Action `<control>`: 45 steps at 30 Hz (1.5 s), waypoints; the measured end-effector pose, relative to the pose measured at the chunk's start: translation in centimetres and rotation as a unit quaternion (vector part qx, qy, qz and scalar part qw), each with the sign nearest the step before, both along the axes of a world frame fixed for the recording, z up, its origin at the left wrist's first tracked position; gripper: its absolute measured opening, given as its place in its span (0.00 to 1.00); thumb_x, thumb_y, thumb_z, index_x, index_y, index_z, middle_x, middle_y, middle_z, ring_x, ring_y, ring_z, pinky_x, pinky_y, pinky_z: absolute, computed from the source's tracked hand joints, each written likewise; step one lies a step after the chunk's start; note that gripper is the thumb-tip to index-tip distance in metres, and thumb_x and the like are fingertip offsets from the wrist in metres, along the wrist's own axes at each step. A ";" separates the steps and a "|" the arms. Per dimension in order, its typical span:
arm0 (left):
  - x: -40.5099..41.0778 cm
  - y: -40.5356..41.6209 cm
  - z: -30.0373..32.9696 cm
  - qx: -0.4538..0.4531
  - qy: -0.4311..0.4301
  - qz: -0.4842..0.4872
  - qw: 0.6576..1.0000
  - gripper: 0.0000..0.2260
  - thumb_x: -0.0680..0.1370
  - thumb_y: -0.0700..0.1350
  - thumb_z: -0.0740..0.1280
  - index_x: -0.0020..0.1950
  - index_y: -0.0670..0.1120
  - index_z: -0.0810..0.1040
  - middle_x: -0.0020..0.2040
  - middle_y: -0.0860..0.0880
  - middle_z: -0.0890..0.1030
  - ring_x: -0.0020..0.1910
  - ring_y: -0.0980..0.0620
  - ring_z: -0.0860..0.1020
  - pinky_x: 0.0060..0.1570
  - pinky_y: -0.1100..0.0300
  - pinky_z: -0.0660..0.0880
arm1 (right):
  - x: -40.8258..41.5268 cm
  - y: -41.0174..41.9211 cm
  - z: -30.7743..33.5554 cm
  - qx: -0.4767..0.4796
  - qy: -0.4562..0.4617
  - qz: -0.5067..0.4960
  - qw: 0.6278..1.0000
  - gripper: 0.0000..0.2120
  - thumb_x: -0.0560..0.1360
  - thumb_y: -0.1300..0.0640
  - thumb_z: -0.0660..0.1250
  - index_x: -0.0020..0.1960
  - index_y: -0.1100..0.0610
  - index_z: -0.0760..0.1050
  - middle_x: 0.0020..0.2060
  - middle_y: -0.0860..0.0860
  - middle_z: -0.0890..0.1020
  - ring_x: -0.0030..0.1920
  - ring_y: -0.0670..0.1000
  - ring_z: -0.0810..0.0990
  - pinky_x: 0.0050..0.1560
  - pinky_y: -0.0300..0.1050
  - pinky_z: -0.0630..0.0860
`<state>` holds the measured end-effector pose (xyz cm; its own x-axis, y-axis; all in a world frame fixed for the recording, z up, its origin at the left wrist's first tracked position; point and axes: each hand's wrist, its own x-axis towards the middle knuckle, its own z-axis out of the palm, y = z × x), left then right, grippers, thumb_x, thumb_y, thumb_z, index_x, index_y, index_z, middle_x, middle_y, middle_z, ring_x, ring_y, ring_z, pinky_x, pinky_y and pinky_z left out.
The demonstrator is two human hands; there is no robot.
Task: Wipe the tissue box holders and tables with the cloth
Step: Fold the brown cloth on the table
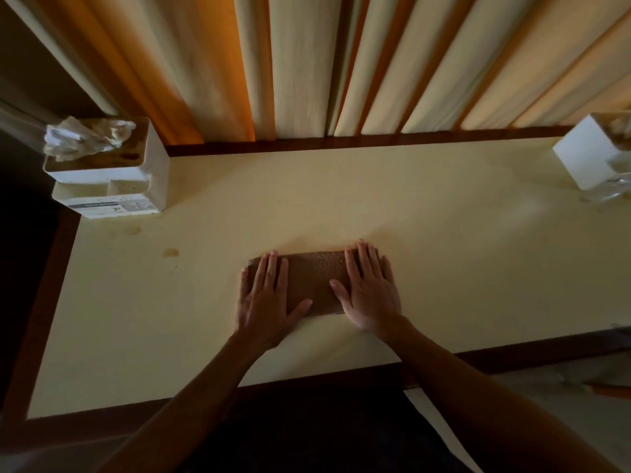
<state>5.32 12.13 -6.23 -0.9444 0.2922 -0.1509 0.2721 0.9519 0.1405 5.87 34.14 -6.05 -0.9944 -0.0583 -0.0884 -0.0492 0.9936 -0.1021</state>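
Note:
A folded brown cloth (312,279) lies flat near the middle of the cream table (444,254). My left hand (264,297) presses flat on the cloth's left end, fingers straight. My right hand (370,290) lies flat on its right end, fingers straight too. A white tissue box holder (112,172) with tissue sticking out stands at the table's far left corner. A second white tissue box holder (587,155) stands at the far right edge, partly cut off by the frame.
Cream and orange curtains (307,63) hang right behind the table's far edge. Two small round stains (170,253) mark the tabletop near the left holder. A clear glass object (611,192) sits beside the right holder. A dark wooden rim (47,302) borders the table.

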 end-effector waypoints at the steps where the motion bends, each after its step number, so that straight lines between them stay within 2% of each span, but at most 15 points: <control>1: 0.1 0.0 0.0 0.003 -0.003 -0.001 1.000 0.42 0.76 0.70 0.47 0.77 0.39 0.62 0.78 0.38 0.59 0.77 0.41 0.58 0.75 0.40 0.52 | 0.0 -0.1 0.1 -0.003 -0.001 0.001 1.000 0.36 0.81 0.35 0.48 0.78 0.60 0.63 0.77 0.62 0.62 0.77 0.62 0.61 0.75 0.62 0.60; 5: -0.7 -0.4 1.2 0.061 -0.031 0.002 0.998 0.44 0.74 0.71 0.39 0.80 0.42 0.53 0.81 0.42 0.50 0.80 0.46 0.45 0.76 0.45 0.41 | 0.1 -0.5 0.6 -0.021 -0.001 -0.002 1.000 0.39 0.80 0.34 0.44 0.79 0.61 0.59 0.78 0.62 0.59 0.79 0.62 0.57 0.77 0.61 0.53; 7: -1.9 -1.3 1.9 0.123 -0.036 0.032 0.991 0.40 0.76 0.68 0.41 0.80 0.43 0.51 0.81 0.44 0.50 0.80 0.47 0.44 0.76 0.46 0.40 | 0.3 -1.8 1.1 -0.040 0.015 0.004 0.999 0.38 0.81 0.35 0.45 0.79 0.63 0.57 0.78 0.62 0.59 0.79 0.61 0.56 0.78 0.61 0.52; 9: -3.2 -2.7 2.4 0.149 -0.011 0.069 0.986 0.33 0.78 0.61 0.48 0.79 0.44 0.58 0.79 0.43 0.59 0.79 0.45 0.49 0.76 0.44 0.46 | 0.9 -4.2 1.7 -0.061 0.048 0.042 0.996 0.34 0.81 0.40 0.53 0.75 0.65 0.65 0.73 0.63 0.69 0.75 0.63 0.66 0.75 0.63 0.61; 12: -5.2 -4.6 2.8 0.132 0.017 0.074 0.988 0.25 0.76 0.54 0.54 0.67 0.44 0.77 0.67 0.40 0.75 0.72 0.39 0.65 0.70 0.42 0.62 | 1.7 -7.9 2.1 -0.100 0.086 0.122 0.984 0.19 0.78 0.48 0.62 0.58 0.62 0.76 0.53 0.58 0.80 0.54 0.59 0.79 0.58 0.58 0.77; 14: -6.0 -5.4 2.8 0.131 0.009 0.063 0.989 0.23 0.75 0.55 0.55 0.59 0.45 0.82 0.61 0.42 0.79 0.66 0.40 0.71 0.65 0.45 0.66 | 1.8 -9.8 2.3 -0.102 0.090 0.160 0.978 0.11 0.76 0.50 0.67 0.48 0.59 0.78 0.44 0.54 0.80 0.45 0.55 0.79 0.46 0.52 0.78; 17: -6.5 -5.9 3.4 0.135 -0.009 0.052 0.989 0.17 0.75 0.52 0.62 0.57 0.48 0.83 0.60 0.44 0.78 0.64 0.42 0.72 0.62 0.47 0.67 | 1.7 -12.1 2.6 -0.072 0.061 0.195 0.976 0.11 0.73 0.50 0.73 0.40 0.57 0.78 0.38 0.52 0.80 0.40 0.54 0.79 0.40 0.50 0.75; 21: -6.7 -6.1 3.5 0.148 0.002 0.045 0.988 0.11 0.77 0.49 0.69 0.57 0.49 0.83 0.61 0.46 0.77 0.64 0.44 0.70 0.62 0.49 0.66 | 1.3 -13.7 3.3 -0.026 0.021 0.215 0.976 0.16 0.67 0.47 0.78 0.45 0.57 0.79 0.36 0.54 0.82 0.36 0.55 0.81 0.36 0.49 0.76; 25: -6.8 -6.1 3.2 0.148 0.002 0.044 0.988 0.10 0.78 0.50 0.68 0.56 0.49 0.82 0.58 0.47 0.77 0.62 0.46 0.70 0.59 0.51 0.65 | 1.3 -14.6 4.1 0.027 -0.042 0.269 0.962 0.13 0.69 0.55 0.78 0.49 0.57 0.78 0.39 0.57 0.81 0.38 0.60 0.81 0.36 0.52 0.77; 30: -6.9 -5.6 3.5 0.139 -0.021 0.044 0.989 0.07 0.79 0.47 0.66 0.54 0.47 0.79 0.53 0.47 0.79 0.57 0.46 0.74 0.55 0.51 0.68 | 0.4 -15.1 5.6 0.022 -0.064 0.272 0.960 0.09 0.77 0.60 0.68 0.56 0.62 0.75 0.55 0.63 0.79 0.51 0.63 0.81 0.39 0.52 0.76; 34: -6.9 -5.0 3.3 0.123 -0.049 0.067 0.989 0.06 0.80 0.47 0.64 0.52 0.45 0.77 0.52 0.47 0.78 0.54 0.46 0.74 0.52 0.52 0.69 | 0.6 -15.0 5.8 0.018 -0.081 0.258 0.963 0.09 0.77 0.62 0.68 0.56 0.64 0.75 0.62 0.65 0.75 0.55 0.64 0.80 0.43 0.54 0.78; 39: -7.8 -4.3 4.7 0.108 -0.103 0.091 0.985 0.06 0.78 0.45 0.63 0.51 0.46 0.77 0.49 0.47 0.78 0.48 0.44 0.76 0.44 0.53 0.73 | 1.1 -14.0 5.8 -0.016 -0.061 0.261 0.963 0.08 0.72 0.65 0.73 0.45 0.63 0.74 0.70 0.72 0.66 0.38 0.62 0.83 0.31 0.50 0.80; 41: -8.3 -4.2 5.3 0.113 -0.148 0.098 0.978 0.03 0.78 0.45 0.62 0.48 0.48 0.75 0.46 0.49 0.78 0.45 0.45 0.76 0.42 0.53 0.73 | 1.1 -13.0 5.9 -0.045 -0.052 0.269 0.961 0.08 0.69 0.67 0.74 0.40 0.62 0.75 0.63 0.71 0.74 0.29 0.59 0.80 0.23 0.42 0.71; 43: -9.0 -3.9 5.5 0.127 -0.179 0.097 0.971 0.03 0.76 0.43 0.61 0.46 0.49 0.74 0.45 0.48 0.81 0.44 0.46 0.78 0.44 0.50 0.77 | 1.2 -11.7 5.6 -0.075 -0.029 0.265 0.961 0.11 0.64 0.67 0.78 0.35 0.60 0.76 0.44 0.63 0.81 0.23 0.55 0.76 0.22 0.37 0.60; 45: -9.5 -3.4 5.8 0.140 -0.204 0.095 0.964 0.03 0.75 0.42 0.63 0.48 0.50 0.73 0.40 0.49 0.82 0.41 0.48 0.80 0.43 0.54 0.77 | 1.5 -10.8 5.1 -0.103 0.007 0.257 0.961 0.12 0.61 0.65 0.80 0.32 0.59 0.76 0.32 0.56 0.77 0.21 0.53 0.74 0.21 0.36 0.58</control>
